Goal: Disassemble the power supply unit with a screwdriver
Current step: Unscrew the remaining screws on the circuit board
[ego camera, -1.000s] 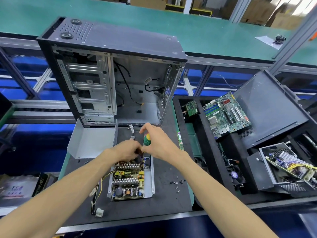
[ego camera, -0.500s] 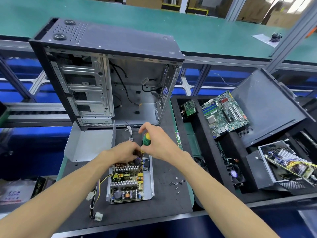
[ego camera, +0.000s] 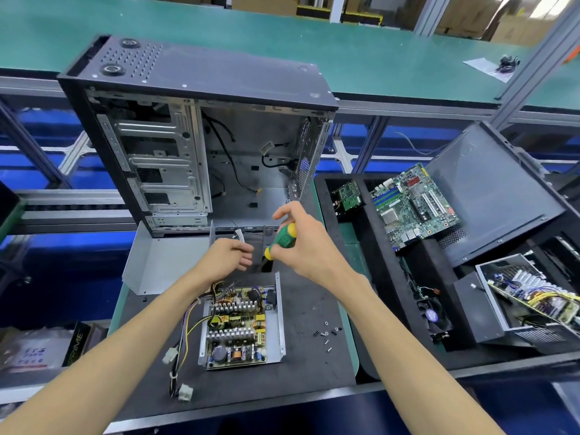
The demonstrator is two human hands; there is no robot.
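Power supply unit (ego camera: 241, 328), its cover off, lies flat on the dark mat (ego camera: 314, 372) in front of the person, showing a crowded circuit board with finned heat sinks, yellow parts and a copper coil inside a shallow grey metal tray. A bundle of coloured wires (ego camera: 183, 337) runs out of its left side and ends in white connectors on the mat. The right hand (ego camera: 301, 243) is closed around a screwdriver (ego camera: 281, 240) with a green and yellow handle, held just beyond the far edge of the unit and tilted, handle up to the right; its tip is hidden in a dark spot on the mat, so what it touches cannot be told. The left hand (ego camera: 227, 257) hovers just left of the screwdriver, fingers loosely curled and partly open, holding nothing that can be seen. A grey metal cover (ego camera: 166, 262) sits on the mat to the left of the hands. Behind them stands an open computer case (ego camera: 201, 146), mostly stripped. A few loose screws (ego camera: 326, 335) lie on the mat to the right of the unit. Further right, a black tray (ego camera: 376, 246) holds a green motherboard (ego camera: 414, 205), a small fan (ego camera: 431, 315) and a second opened supply (ego camera: 530, 299).
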